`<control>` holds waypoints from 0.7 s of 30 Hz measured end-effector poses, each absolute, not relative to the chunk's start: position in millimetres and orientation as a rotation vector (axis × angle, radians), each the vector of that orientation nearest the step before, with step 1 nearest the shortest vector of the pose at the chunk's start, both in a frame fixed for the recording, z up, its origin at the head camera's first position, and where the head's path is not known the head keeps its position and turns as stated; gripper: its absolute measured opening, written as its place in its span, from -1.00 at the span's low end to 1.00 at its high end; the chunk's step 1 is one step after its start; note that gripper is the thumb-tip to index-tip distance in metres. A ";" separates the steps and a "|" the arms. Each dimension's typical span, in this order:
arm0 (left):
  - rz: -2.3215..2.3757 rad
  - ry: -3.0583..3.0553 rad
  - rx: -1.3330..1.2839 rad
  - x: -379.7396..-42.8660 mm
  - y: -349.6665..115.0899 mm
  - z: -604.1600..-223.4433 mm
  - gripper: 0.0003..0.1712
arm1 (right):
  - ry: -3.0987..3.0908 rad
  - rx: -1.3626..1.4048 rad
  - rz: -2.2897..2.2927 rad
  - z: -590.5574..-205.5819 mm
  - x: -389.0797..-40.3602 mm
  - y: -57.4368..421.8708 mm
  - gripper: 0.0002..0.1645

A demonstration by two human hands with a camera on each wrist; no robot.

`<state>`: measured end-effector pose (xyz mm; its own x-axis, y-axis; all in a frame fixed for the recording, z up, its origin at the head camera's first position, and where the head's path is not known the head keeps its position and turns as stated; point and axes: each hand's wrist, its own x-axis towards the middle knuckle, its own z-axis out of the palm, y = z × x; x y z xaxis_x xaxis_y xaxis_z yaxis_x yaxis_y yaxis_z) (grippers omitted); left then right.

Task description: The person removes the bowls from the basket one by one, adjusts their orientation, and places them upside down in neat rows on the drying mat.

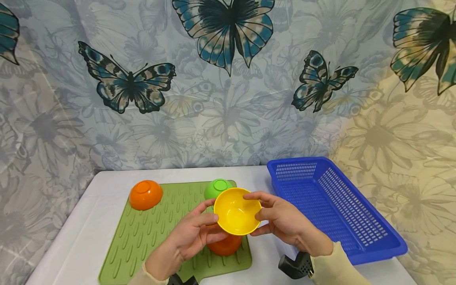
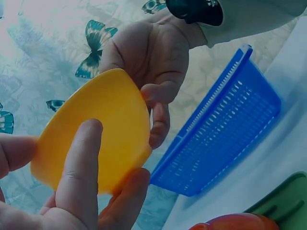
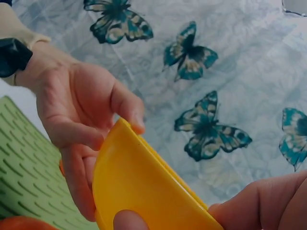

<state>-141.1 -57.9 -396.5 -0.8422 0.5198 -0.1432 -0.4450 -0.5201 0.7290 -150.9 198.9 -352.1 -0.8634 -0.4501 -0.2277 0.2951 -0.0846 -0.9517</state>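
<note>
Both hands hold a yellow bowl in the air over the right part of the green mat, its opening tilted toward the head camera. My left hand grips the bowl's left side, thumb at the rim and fingers against the outside, as the left wrist view shows. On the right side, my right hand pinches the rim, with fingers inside and outside it. Beneath the yellow bowl an orange bowl sits on the mat, partly hidden. Just behind, a green bowl stands upside down.
A green ridged drying mat lies on the white table. Another orange bowl rests upside down at the mat's far left corner. To the right stands a blue perforated basket. A butterfly-print cloth hangs behind.
</note>
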 end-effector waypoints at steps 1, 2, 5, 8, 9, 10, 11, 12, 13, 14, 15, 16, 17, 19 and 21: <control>2.340 1.087 0.129 -141.2 -58.4 -396.7 -0.24 | 1.702 -0.173 -1.995 -351.1 -150.7 198.4 -0.37; 2.341 1.092 0.138 -141.4 -58.7 -396.8 -0.24 | 1.706 -0.177 -1.995 -349.6 -150.4 198.1 -0.37; 2.357 1.170 0.158 -142.3 -60.2 -396.6 -0.23 | 1.839 -0.198 -1.976 -344.0 -150.6 197.8 -0.36; 2.372 1.346 0.175 -143.0 -62.3 -395.2 -0.24 | 2.021 -0.194 -1.954 -338.4 -151.2 200.9 -0.36; 2.373 1.422 0.182 -142.8 -63.3 -394.5 -0.25 | 2.026 -0.193 -1.959 -337.5 -151.8 202.9 -0.35; 2.365 1.504 0.198 -142.2 -64.1 -393.7 -0.26 | 1.983 -0.189 -1.979 -337.1 -152.5 205.0 -0.35; 2.351 1.598 0.223 -141.4 -64.8 -393.1 -0.27 | 1.896 -0.194 -2.010 -337.4 -153.3 207.2 -0.34; 2.326 1.708 0.269 -140.1 -65.6 -392.7 -0.29 | 1.772 -0.204 -2.040 -338.5 -154.3 209.4 -0.33; 2.291 1.816 0.321 -138.2 -66.3 -392.6 -0.31 | 1.628 -0.207 -2.065 -340.0 -155.4 211.3 -0.33; 2.252 1.914 0.377 -135.9 -66.9 -392.7 -0.32 | 1.497 -0.202 -2.076 -341.7 -156.4 212.7 -0.33; 2.207 2.022 0.453 -133.5 -67.2 -393.2 -0.32 | 1.385 -0.196 -2.083 -343.6 -157.3 213.7 -0.34; 2.151 2.140 0.542 -131.0 -67.2 -394.2 -0.33 | 1.301 -0.188 -2.088 -345.2 -157.9 214.1 -0.35; 2.089 2.257 0.651 -128.7 -67.3 -395.6 -0.33 | 1.242 -0.183 -2.090 -346.6 -158.4 214.4 -0.37; 1.939 2.482 0.931 -125.2 -67.8 -398.7 -0.32 | 1.188 -0.171 -2.092 -348.6 -158.8 214.2 -0.40; 1.759 2.705 1.265 -124.7 -68.0 -401.2 -0.31 | 1.191 -0.154 -2.086 -349.5 -158.5 213.4 -0.43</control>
<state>-124.7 -68.0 -401.2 -0.6885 0.3934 0.6092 0.7164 0.2386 0.6556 -158.5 213.4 -349.5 -0.7350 -0.6361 -0.2346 0.5256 -0.3160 -0.7899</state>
